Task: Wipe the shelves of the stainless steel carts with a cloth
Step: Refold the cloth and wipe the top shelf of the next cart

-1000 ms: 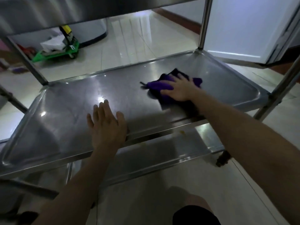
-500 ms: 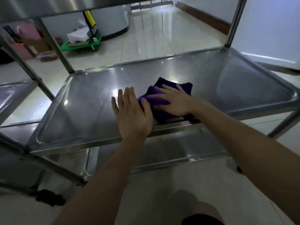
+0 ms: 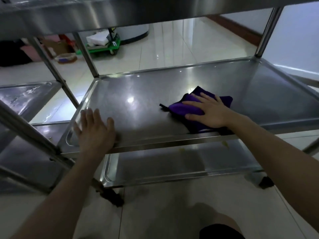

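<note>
Both forearms are bare from the elbow down, with no sleeves, watch, bracelets or gloves on them. The left hand (image 3: 96, 130) and right hand (image 3: 209, 112) wear no rings that show. The left fingers (image 3: 86, 116) look blurred. Low in view sits a bare knee (image 3: 212, 216) above the dark hem of black shorts (image 3: 221, 232).
</note>
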